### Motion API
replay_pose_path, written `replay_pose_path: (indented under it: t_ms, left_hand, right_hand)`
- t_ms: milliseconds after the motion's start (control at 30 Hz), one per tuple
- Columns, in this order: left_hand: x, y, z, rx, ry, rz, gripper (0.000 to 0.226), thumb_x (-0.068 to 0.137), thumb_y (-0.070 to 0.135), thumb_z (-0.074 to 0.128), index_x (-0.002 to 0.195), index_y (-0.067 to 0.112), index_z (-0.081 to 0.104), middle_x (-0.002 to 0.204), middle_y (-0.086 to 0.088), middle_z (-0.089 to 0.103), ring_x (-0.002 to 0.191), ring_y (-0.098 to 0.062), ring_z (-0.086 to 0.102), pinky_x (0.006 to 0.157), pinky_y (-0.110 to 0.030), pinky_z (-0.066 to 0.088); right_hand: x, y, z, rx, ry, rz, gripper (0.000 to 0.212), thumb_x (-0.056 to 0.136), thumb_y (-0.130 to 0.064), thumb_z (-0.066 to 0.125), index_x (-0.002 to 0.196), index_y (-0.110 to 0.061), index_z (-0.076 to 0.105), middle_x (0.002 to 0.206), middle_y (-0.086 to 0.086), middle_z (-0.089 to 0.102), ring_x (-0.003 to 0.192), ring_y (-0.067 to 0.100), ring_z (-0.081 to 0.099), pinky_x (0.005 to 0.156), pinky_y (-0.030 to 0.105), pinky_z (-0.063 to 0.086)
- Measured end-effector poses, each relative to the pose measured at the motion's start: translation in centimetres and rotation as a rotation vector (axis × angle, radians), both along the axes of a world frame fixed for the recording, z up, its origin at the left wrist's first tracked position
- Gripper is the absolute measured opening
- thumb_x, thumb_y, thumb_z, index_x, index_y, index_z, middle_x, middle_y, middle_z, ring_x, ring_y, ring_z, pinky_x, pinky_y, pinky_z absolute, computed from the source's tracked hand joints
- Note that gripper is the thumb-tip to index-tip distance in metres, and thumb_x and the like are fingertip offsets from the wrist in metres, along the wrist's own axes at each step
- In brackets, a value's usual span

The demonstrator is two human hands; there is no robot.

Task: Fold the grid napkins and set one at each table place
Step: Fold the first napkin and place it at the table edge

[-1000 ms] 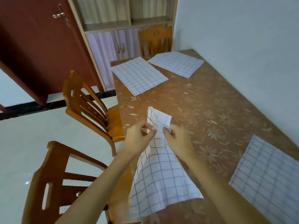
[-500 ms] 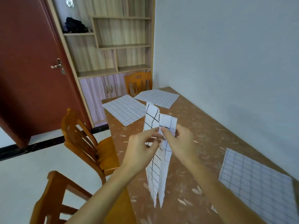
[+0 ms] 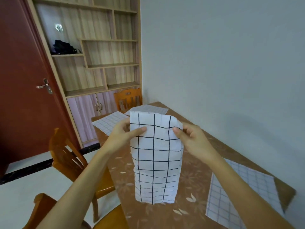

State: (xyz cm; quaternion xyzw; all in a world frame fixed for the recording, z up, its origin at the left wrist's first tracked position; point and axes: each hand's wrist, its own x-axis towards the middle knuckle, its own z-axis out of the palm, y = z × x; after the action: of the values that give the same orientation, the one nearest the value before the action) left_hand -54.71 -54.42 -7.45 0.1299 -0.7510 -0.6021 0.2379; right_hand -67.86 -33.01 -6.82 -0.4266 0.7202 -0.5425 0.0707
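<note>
I hold a white napkin with a black grid [image 3: 156, 156] up in the air over the brown flowered table [image 3: 194, 176]. It hangs doubled over as a long strip. My left hand [image 3: 125, 134] pinches its upper left edge and my right hand [image 3: 189, 136] pinches its upper right edge. Three more grid napkins lie flat on the table: one at the near right [image 3: 242, 195] and two at the far end, one on the left [image 3: 109, 122] and one behind the held strip [image 3: 153, 109].
Wooden chairs stand along the table's left side [image 3: 69, 156], at the bottom left [image 3: 42, 210] and at the far end [image 3: 127, 98]. A white wall [image 3: 222, 63] runs along the table's right side. A shelf unit [image 3: 99, 55] and a red door [image 3: 21, 83] stand behind.
The napkin came up off the table and hung bunched together. My hands have since drawn apart, spreading it into a wider flat strip. My view has tilted upward.
</note>
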Motion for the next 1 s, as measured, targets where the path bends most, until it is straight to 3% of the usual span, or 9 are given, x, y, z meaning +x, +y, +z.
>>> replay_pose_path:
  t_ms: [67,133,267,367,467,600,733,900,1000]
  left_hand:
    - [-0.1,0.6,0.3,0.029,0.034,-0.019,0.026,0.089,0.013,0.073,0.115,0.014,0.072,0.110,-0.001,0.079,0.104,-0.023,0.075,0.089,-0.039,0.062]
    - [-0.1,1.0,0.6,0.029,0.064,-0.028,0.024,0.091,0.006,0.071,0.114,0.012,0.073,0.108,-0.003,0.079,0.101,-0.023,0.076,0.082,-0.032,0.063]
    - [-0.1,1.1,1.3,-0.026,0.097,-0.040,0.028,0.091,0.003,0.069,0.118,0.008,0.072,0.108,-0.005,0.079,0.099,-0.023,0.077,0.082,-0.033,0.063]
    - [0.2,1.0,1.9,-0.095,0.118,-0.058,0.022,0.090,0.002,0.070,0.110,0.007,0.074,0.103,-0.006,0.080,0.093,-0.021,0.078,0.074,-0.027,0.063]
    - [0.3,0.6,2.1,-0.150,0.150,-0.015,0.017,0.087,0.002,0.073,0.104,-0.002,0.074,0.097,-0.010,0.080,0.089,-0.027,0.078,0.072,-0.031,0.064]
    - [0.3,0.6,2.8,-0.197,0.171,-0.012,0.016,0.087,0.001,0.074,0.101,-0.007,0.072,0.096,-0.009,0.081,0.086,-0.023,0.079,0.069,-0.026,0.062]
    - [0.3,0.4,3.9,-0.276,0.160,-0.015,0.017,0.092,0.010,0.071,0.108,0.003,0.073,0.099,-0.006,0.081,0.091,-0.022,0.077,0.075,-0.035,0.064]
    - [0.4,0.9,1.8,-0.167,0.013,-0.219,0.045,0.090,0.023,0.069,0.133,0.020,0.058,0.125,0.002,0.073,0.110,-0.013,0.072,0.089,-0.028,0.060]
    - [-0.4,1.4,-0.8,-0.100,0.014,-0.203,0.032,0.097,0.016,0.064,0.129,0.015,0.064,0.121,-0.001,0.076,0.112,-0.020,0.072,0.096,-0.037,0.059]
  right_hand:
    - [-0.3,0.7,0.4,-0.013,-0.008,-0.009,0.023,0.104,-0.018,0.051,0.099,-0.018,0.073,0.100,-0.002,0.077,0.095,0.016,0.073,0.091,0.044,0.056]
    - [-0.7,1.3,0.7,-0.038,-0.010,-0.021,0.024,0.104,-0.019,0.051,0.102,-0.027,0.074,0.103,-0.006,0.077,0.099,0.015,0.073,0.094,0.044,0.055]
    - [-1.7,2.0,0.8,-0.087,-0.016,-0.031,0.023,0.100,-0.033,0.056,0.102,-0.019,0.074,0.103,0.020,0.073,0.102,0.046,0.065,0.092,0.062,0.051]
    - [-2.5,2.5,0.9,-0.092,0.005,-0.035,0.041,0.095,-0.044,0.058,0.099,-0.005,0.069,0.103,0.034,0.065,0.100,0.054,0.059,0.090,0.064,0.051]
    - [-3.0,3.2,1.1,-0.139,-0.040,0.013,0.024,0.099,-0.023,0.061,0.105,-0.002,0.071,0.103,0.030,0.069,0.102,0.047,0.065,0.090,0.046,0.057]
    - [-2.4,3.7,1.3,-0.077,-0.098,0.093,0.024,0.089,-0.014,0.073,0.112,-0.017,0.074,0.106,0.000,0.078,0.100,0.015,0.074,0.090,0.027,0.058]
    - [-2.6,3.4,1.1,-0.103,-0.049,-0.005,0.007,0.089,-0.017,0.073,0.091,-0.019,0.079,0.091,0.004,0.079,0.089,0.012,0.073,0.084,0.024,0.054]
    - [-2.1,3.1,1.7,-0.223,-0.120,-0.044,0.025,0.090,-0.002,0.067,0.072,-0.019,0.069,0.060,-0.017,0.071,0.058,-0.008,0.065,0.060,0.006,0.047]
    - [-2.3,3.0,1.8,-0.204,-0.162,-0.062,0.009,0.090,-0.006,0.070,0.089,-0.013,0.075,0.079,-0.009,0.079,0.078,0.003,0.074,0.071,0.016,0.057]
